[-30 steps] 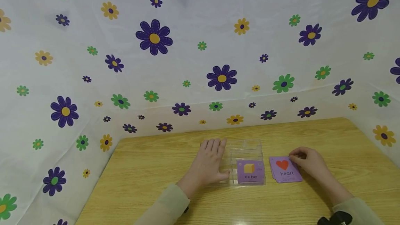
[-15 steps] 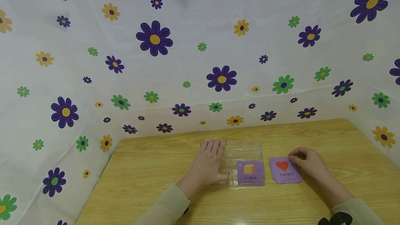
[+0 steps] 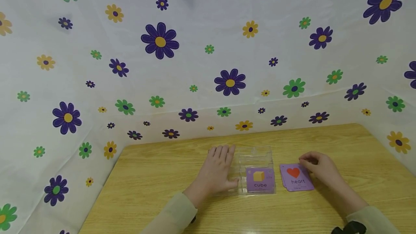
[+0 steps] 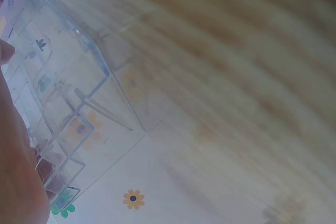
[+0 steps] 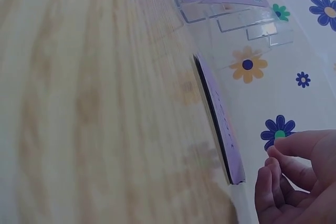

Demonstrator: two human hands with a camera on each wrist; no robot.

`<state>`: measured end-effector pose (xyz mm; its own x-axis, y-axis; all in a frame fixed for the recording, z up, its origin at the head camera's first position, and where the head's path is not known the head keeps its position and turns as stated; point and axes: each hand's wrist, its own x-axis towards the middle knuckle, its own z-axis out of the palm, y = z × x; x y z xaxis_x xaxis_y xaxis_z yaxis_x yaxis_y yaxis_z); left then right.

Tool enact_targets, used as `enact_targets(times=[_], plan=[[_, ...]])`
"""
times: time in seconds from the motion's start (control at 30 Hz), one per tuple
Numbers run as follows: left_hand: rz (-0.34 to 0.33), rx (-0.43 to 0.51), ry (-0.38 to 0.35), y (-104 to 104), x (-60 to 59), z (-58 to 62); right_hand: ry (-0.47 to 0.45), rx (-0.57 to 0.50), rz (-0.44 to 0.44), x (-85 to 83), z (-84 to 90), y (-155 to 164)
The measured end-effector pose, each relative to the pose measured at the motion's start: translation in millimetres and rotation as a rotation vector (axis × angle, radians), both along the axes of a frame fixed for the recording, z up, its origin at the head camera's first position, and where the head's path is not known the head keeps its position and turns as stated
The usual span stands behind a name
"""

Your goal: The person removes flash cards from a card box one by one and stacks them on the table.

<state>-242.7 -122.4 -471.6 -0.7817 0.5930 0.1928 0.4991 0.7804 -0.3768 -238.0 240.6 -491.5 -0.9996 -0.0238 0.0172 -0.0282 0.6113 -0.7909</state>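
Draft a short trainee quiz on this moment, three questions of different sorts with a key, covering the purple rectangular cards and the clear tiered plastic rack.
1. Multiple choice: which word is printed on the purple rectangular card standing in the clear tiered plastic rack?
A) heart
B) cube
C) star

2. Short answer: in the head view, on which side of the rack is the stack of purple rectangular cards topped by a red heart picture?

3. True or false: the person's bare left grip lies over that stack.

Key
1. B, cube.
2. Right.
3. False; it lies over the rack's left part.
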Motion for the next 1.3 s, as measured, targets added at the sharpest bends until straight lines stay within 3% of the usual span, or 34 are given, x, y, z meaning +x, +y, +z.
enact_targets(times=[0.27, 1.3], plan=[[-0.004, 0.009, -0.007, -0.5, -0.2, -1.0, -0.015, -0.03, 0.017, 2.0, 6.3, -2.5], [-0.009, 0.008, 0.034, -0.2, 0.9, -0.8, 0.069, 0.02, 0.045, 8.4, 19.5, -16.8]])
